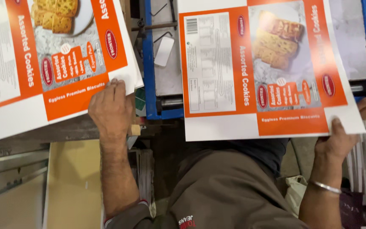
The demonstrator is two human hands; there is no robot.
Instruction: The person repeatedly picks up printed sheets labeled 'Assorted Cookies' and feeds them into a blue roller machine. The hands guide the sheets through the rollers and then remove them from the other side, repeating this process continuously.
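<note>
Gripping printed carton sheets [259, 68], left hand [112, 111] and right hand [337, 142], fingers hidden beneath, sheets cropped.

A single head-worn camera looks steeply down over the wearer's own lap and forearms, close to the work. The left hand [112, 108] sits left of centre, the right hand [337, 142] low at the right edge, each at a printed orange-and-white carton sheet: the left sheet [43, 59] runs off the top and left of the frame, the right sheet [259, 68] off the top. A blue-framed machine bed [151, 63] crosses the upper middle between them. No second view shares the scene.
</note>
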